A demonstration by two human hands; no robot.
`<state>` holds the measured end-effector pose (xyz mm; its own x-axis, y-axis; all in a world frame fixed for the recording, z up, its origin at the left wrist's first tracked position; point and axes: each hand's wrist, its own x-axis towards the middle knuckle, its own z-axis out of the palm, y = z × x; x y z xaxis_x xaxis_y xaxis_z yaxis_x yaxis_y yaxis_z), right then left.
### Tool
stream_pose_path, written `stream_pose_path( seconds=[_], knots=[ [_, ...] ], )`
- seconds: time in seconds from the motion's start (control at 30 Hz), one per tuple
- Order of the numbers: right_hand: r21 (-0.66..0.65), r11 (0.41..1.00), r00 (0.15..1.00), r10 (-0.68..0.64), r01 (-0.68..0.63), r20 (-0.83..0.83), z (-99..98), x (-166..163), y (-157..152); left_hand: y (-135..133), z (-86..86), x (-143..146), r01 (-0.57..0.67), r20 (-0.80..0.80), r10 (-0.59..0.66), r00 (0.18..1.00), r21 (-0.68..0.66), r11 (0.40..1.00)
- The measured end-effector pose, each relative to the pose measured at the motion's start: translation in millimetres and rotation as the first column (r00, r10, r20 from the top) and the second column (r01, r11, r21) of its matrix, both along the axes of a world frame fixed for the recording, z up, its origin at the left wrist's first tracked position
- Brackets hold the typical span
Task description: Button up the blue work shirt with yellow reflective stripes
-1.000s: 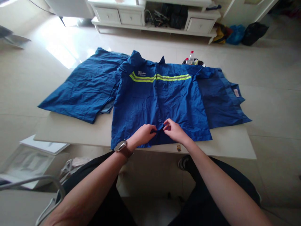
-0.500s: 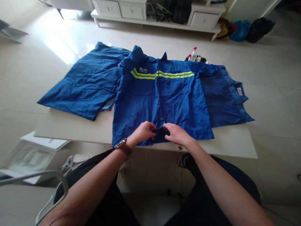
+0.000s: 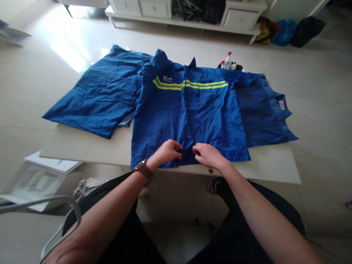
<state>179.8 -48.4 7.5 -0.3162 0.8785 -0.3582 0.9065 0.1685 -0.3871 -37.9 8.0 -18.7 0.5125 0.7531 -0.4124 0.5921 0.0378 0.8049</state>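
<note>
A blue work jacket (image 3: pixel 162 117) with a yellow-green reflective stripe lies front up, its collar at the far side. At its bottom hem, my left hand (image 3: pixel 168 151) pinches the front edge left of the opening. My right hand (image 3: pixel 206 153) grips the edge on the other side, a short gap away. One button shows just above my fingers. The fingertips are partly hidden by the hands and cloth. Another blue garment (image 3: pixel 93 95) lies to the left, and a further blue garment (image 3: pixel 264 113) with a white label lies at the right.
The garments rest on a low white table (image 3: pixel 82 148). Bottles with red caps (image 3: pixel 228 60) stand behind it. A white cabinet (image 3: pixel 154 11) and plastic bags (image 3: pixel 284 32) are at the back. A white box (image 3: pixel 41 179) sits at left near a metal tube frame (image 3: pixel 74 203).
My right hand has shifted slightly to the right, widening the gap between my hands at the hem. Both hands keep hold of the jacket, and the view has tilted slightly.
</note>
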Motion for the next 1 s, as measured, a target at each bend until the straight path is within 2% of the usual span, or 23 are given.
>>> stream_pose_path(
  seconds=[0.07,0.13,0.2,0.23,0.3,0.4,0.5,0.63,0.77,0.87,0.93,1.0],
  knots=[
    [-0.001,0.999,0.998,-0.054,0.054,-0.029,0.4,3.1,1.5,-3.0,2.1,2.8,-0.047,0.026,0.050,0.998,-0.087,0.995],
    [0.008,0.992,0.989,-0.129,0.130,-0.074,0.6,8.4,3.0,-8.7,4.1,7.6,-0.113,0.072,0.132,0.989,-0.226,0.968],
    [0.040,0.976,0.966,-0.205,0.214,-0.156,2.3,14.6,4.4,-17.0,5.6,13.6,-0.175,0.122,0.220,0.968,-0.300,0.938],
    [0.063,0.966,0.949,-0.235,0.253,-0.209,4.0,17.5,5.1,-21.7,6.3,16.5,-0.194,0.145,0.243,0.959,-0.292,0.937],
    [0.108,0.939,0.908,-0.279,0.326,-0.313,8.5,21.5,6.1,-31.1,8.0,21.2,-0.205,0.168,0.237,0.957,-0.190,0.960],
    [0.165,0.882,0.841,-0.343,0.442,-0.418,14.4,22.8,7.1,-41.7,11.3,24.9,-0.125,0.122,0.115,0.986,0.079,0.989],
    [0.193,0.828,0.780,-0.381,0.527,-0.496,15.0,22.1,8.1,-46.4,13.7,25.6,-0.015,0.076,-0.007,0.997,0.281,0.959],
    [0.193,0.827,0.759,-0.357,0.527,-0.545,11.7,22.6,9.3,-48.0,17.4,24.4,0.097,-0.033,-0.091,0.995,0.416,0.904],
    [0.208,0.863,0.801,-0.303,0.461,-0.517,13.4,21.3,8.8,-47.4,23.9,23.0,0.120,-0.089,-0.089,0.992,0.454,0.883],
    [0.201,0.868,0.811,-0.308,0.453,-0.498,15.7,19.3,7.4,-43.8,26.6,23.6,-0.009,-0.018,0.018,1.000,0.425,0.905],
    [0.181,0.866,0.803,-0.328,0.467,-0.498,15.5,18.6,6.7,-39.9,26.3,24.5,-0.134,0.037,0.129,0.991,0.335,0.933],
    [0.146,0.870,0.790,-0.343,0.472,-0.509,13.9,18.4,6.2,-35.5,24.5,25.0,-0.234,0.089,0.221,0.971,0.181,0.955]
  ],
)
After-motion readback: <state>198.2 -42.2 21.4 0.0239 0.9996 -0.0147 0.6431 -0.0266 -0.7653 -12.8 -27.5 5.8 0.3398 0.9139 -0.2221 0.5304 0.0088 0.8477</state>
